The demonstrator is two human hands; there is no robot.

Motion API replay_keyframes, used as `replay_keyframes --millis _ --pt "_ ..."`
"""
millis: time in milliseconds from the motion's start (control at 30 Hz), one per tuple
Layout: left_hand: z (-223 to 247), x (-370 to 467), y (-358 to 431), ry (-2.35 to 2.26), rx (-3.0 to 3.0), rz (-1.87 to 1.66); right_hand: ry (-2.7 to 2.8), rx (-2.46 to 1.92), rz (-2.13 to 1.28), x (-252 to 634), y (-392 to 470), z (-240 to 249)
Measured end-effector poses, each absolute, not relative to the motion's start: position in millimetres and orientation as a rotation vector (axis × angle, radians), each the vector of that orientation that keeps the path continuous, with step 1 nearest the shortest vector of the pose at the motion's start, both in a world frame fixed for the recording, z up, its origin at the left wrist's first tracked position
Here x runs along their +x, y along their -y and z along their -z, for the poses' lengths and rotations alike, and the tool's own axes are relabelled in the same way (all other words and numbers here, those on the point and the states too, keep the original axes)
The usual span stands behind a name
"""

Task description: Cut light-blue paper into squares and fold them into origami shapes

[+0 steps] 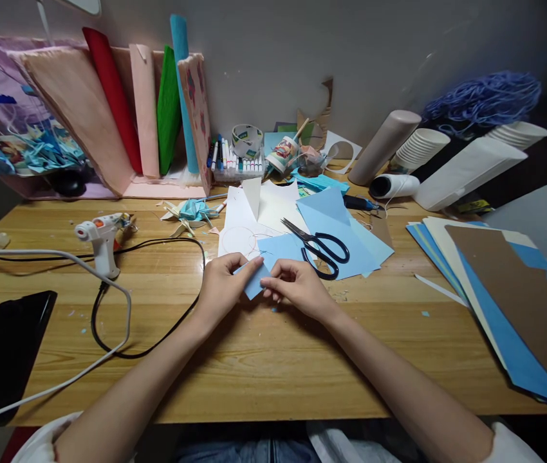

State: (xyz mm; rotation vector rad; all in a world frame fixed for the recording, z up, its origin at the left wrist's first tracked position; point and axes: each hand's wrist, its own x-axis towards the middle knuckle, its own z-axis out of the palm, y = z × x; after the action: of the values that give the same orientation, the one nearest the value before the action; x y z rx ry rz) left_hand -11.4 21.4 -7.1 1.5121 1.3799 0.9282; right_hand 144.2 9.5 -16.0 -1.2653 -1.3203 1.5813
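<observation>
A small piece of blue paper [255, 285] is held between my two hands above the wooden table. My left hand [225, 283] grips its upper left part, thumb on top. The fingertips of my right hand [295, 286] pinch its right edge. Black-handled scissors [324, 251] lie just beyond my right hand, their blades pointing up and left, across sheets of blue paper [324, 209]. White sheets [239, 222], one with circles drawn on it, lie behind my hands.
On the left are a glue gun [104, 241], looped cables [129, 315] and a black phone [10, 341]. Stacked coloured sheets [515, 289] cover the right side. Markers [237, 164], paper cups [421, 149] and blue yarn [486, 99] stand along the wall.
</observation>
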Motion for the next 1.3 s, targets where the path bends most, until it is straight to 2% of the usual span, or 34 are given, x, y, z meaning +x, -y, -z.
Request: replay_keyframes --millis 200,500,833,933,1100,1300 --pt "12 -11 -22 -1.381 1.601 -0.892 1.360 -1.239 -1.555 143 -9 16" --pt "16 -7 -26 -1.000 1.006 -0.784 1.260 -1.305 -1.355 150 -18 25" --pt "18 -12 -30 -1.363 1.256 -0.955 1.296 -1.282 -1.580 144 -11 16" --pt "20 -12 -30 -1.310 1.331 -0.939 1.291 -1.235 -1.584 144 -10 17" --pt "19 -10 -30 -1.064 1.113 -0.838 1.242 -1.171 -1.532 148 -15 24" --pt "20 -9 -30 -1.109 1.096 -0.790 1.234 -1.162 -1.611 145 -15 25"
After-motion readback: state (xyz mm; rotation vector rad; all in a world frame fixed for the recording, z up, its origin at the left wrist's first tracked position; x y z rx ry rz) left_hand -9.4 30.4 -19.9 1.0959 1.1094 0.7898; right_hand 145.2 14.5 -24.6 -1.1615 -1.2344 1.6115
